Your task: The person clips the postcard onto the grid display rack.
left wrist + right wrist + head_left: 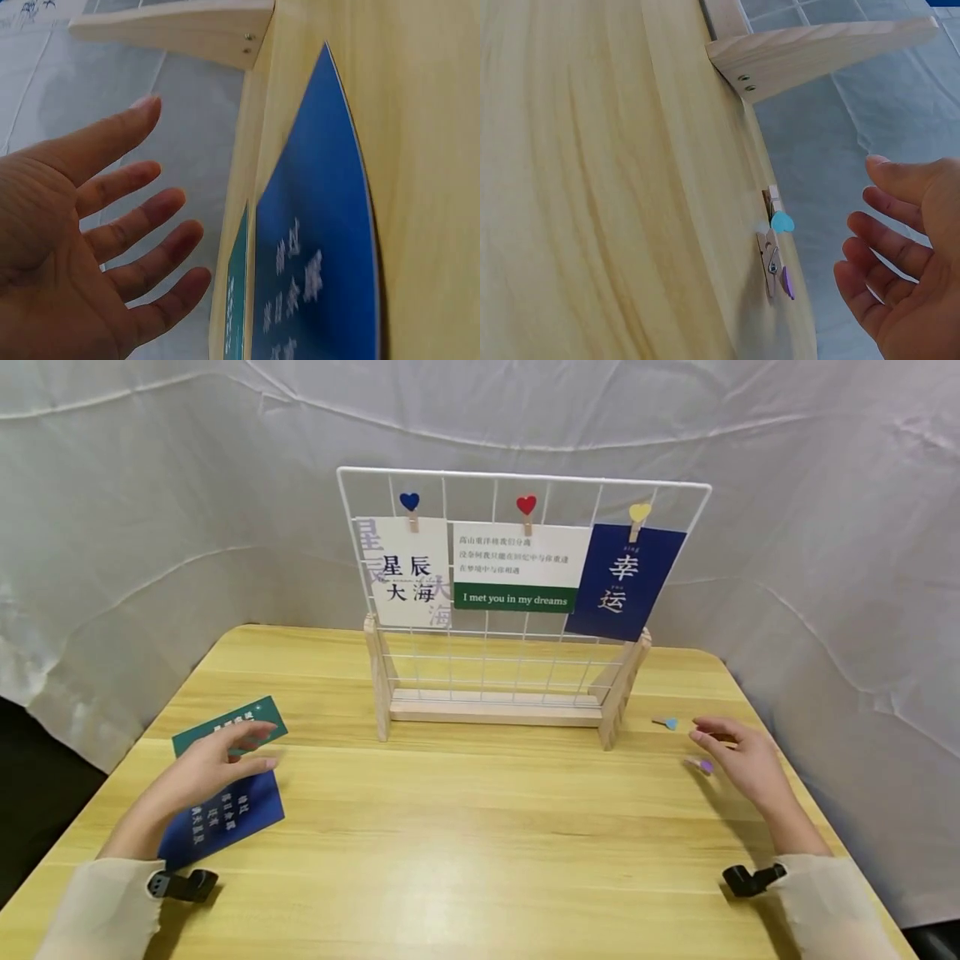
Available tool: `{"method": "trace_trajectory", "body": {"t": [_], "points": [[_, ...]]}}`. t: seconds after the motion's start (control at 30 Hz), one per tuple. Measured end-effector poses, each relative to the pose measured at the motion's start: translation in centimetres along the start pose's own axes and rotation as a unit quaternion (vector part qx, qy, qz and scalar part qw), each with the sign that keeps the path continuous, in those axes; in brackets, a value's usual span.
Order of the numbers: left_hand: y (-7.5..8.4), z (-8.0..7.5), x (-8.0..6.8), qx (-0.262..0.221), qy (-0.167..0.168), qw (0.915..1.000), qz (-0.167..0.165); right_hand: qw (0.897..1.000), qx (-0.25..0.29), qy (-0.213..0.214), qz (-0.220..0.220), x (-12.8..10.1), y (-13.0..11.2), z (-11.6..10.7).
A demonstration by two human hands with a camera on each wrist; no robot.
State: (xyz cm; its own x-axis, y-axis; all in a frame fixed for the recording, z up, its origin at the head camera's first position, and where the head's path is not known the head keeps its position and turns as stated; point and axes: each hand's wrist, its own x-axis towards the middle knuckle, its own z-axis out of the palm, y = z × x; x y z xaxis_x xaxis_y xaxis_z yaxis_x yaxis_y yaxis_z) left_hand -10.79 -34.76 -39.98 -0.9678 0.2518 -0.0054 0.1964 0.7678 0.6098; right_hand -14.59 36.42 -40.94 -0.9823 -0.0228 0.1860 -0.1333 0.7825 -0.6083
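Backdrop: white cloth hangs behind a light wooden table [465,827].
Rack: a white wire grid [525,585] stands upright in a wooden base, so cards can hang facing the person.
On the rack: three cards, each under a heart clip, blue [409,503], red [527,507], yellow [639,514].
Left hand [213,764]: fingers spread and relaxed, gripping nothing, hovering over the blue card [225,818] and the green card [228,725], which lie flat and overlapping.
Right hand [738,756]: loose, holding nothing, just beside the light-blue clip [781,220] and the purple clip [778,271] lying on the table.

Head view overlooks table [480,827]; wrist views skim it closely.
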Motion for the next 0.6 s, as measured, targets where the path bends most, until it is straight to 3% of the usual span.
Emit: {"method": "trace_trajectory", "body": {"t": [0.6], "points": [[-2.9, 0.1, -0.8, 0.024, -0.055, 0.9973, -0.043, 0.998, 0.015, -0.055, 0.025, 0.2, 1.7, 1.1]]}}
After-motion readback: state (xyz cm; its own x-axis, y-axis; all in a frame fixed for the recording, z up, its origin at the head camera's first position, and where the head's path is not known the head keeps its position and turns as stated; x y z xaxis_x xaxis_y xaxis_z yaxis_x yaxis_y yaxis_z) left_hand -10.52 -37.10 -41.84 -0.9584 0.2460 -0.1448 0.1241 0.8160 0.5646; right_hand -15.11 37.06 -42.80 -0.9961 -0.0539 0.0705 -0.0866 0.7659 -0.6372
